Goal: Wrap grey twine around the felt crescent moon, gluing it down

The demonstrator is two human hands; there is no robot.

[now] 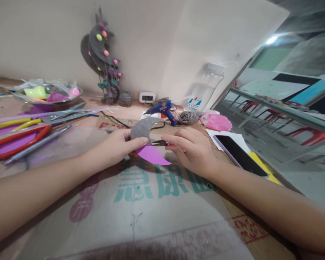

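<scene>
My left hand [124, 143] grips a crescent [143, 129], its thumb on the front face. Grey yarn covers the crescent's upper part in close rows, while its lower tip [155, 155] shows as bare purple card. My right hand [193, 148] pinches a small dark thin thing [159, 143], which reaches left to the crescent's inner edge; its kind is too small to make out. Just behind the hands lies a blue hot glue gun [162, 109], with a grey yarn ball [189, 117] to its right.
At left are red-handled scissors [20, 142], a silver pen [38, 145] and a metal bowl [47, 97] of colourful bits. A decorated crescent hanging [104, 54] leans on the wall. Further right stand a bottle [204, 88], pink bundle [218, 121] and phone [241, 155]. Plastic sheeting [141, 220] covers the front.
</scene>
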